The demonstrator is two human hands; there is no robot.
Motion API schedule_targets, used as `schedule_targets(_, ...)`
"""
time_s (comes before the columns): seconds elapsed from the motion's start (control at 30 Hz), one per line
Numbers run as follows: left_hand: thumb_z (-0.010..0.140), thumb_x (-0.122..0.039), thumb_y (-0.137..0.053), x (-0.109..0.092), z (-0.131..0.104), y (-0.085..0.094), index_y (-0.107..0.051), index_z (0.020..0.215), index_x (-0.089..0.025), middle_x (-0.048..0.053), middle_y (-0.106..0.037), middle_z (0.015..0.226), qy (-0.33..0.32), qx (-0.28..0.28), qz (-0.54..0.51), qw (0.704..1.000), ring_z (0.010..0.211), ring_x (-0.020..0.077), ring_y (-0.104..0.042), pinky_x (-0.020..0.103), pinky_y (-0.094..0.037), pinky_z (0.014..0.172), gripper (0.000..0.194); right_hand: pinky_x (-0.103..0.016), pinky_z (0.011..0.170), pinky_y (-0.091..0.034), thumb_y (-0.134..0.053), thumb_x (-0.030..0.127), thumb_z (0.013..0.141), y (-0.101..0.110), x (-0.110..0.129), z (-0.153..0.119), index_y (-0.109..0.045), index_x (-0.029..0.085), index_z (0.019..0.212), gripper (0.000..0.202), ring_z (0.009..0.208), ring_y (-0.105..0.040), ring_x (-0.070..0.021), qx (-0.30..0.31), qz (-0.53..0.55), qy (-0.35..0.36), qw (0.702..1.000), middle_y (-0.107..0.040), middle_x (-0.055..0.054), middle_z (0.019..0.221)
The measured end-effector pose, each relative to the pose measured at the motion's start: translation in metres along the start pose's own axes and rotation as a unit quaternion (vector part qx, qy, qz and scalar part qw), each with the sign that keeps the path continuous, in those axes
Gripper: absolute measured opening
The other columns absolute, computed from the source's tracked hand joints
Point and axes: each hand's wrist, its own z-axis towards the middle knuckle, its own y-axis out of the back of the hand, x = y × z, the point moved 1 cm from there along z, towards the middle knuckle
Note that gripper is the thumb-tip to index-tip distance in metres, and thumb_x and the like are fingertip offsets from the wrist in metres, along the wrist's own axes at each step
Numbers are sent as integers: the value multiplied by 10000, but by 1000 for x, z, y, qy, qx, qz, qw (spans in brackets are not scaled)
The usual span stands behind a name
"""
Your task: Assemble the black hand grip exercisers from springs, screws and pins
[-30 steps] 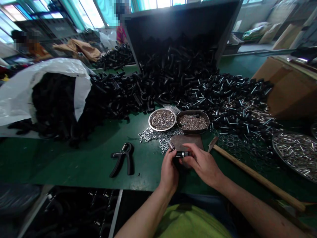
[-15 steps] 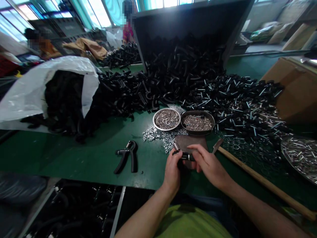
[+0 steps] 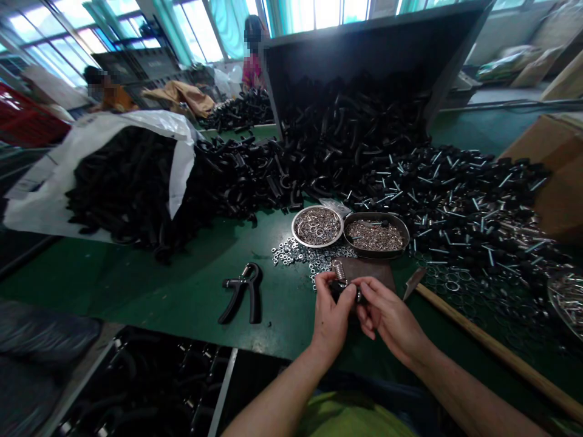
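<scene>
Spring assembly (image 3: 339,271), five o'clock from the round dish (image 3: 294,233), is held in the curled fingers of the left hand (image 3: 331,317) and pinched at its four-o'clock end by those of the right hand (image 3: 390,311); slackened pressure could let it slip toward loose nuts (image 3: 291,253) at ten o'clock.

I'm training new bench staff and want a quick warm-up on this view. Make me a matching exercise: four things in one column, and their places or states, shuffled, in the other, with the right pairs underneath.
Things
1. Silver spring
2. Oval tin
3. Wooden handle
4. White bag

Places or states
A. Slants across the right side of the table
B. Sticks up above the left hand
C. Has black parts heaped in its mouth
D. Stands beside the round bowl, holding small metal parts

Right pairs: 1-B, 2-D, 3-A, 4-C
</scene>
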Motion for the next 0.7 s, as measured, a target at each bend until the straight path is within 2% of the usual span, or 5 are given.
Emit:
schedule_targets(0.1,634,-373,-723,2,1,2,-393,1105,-191,69,-559,1055,-36,-22,128,991,982,210,-540,331,-401,867,603,-175,303,-224,-466,527,824,0,-4,10,-454,245,986,326,312,-311,-69,-10,80,-71,994,-390,103,478)
schedule_targets(0.23,638,-483,-706,10,11,12,-412,1072,-215,42,-600,963,-16,47,234,971,884,219,-580,329,-431,760,589,-203,341,-265,-429,535,841,15,13,37,-497,209,805,334,307,-365,-91,75,-194,-42,977,-410,86,388)
schedule_targets(0.4,640,-476,-693,17,19,18,-465,1022,-222,41,-599,954,-101,121,383,910,885,240,-559,358,-427,753,513,-263,626,-422,-522,317,838,3,62,101,-627,204,816,156,673,-588,-143,-19,-530,226,817,-659,-4,717)
schedule_targets(0.5,643,-384,-681,17,18,14,-498,1013,-211,60,-571,1016,-181,170,456,855,975,261,-509,400,-404,843,447,-292,793,-413,-527,254,838,-32,70,146,-684,212,838,163,926,-568,-186,-8,-646,284,708,-676,-42,914)
schedule_targets(0.7,673,-381,-643,17,17,13,-482,1102,-195,69,-523,1095,-206,209,481,826,1002,252,-465,422,-393,887,495,-353,824,-412,-584,314,798,-76,62,198,-717,168,859,207,1040,-494,-271,-2,-684,277,675,-649,-132,995)
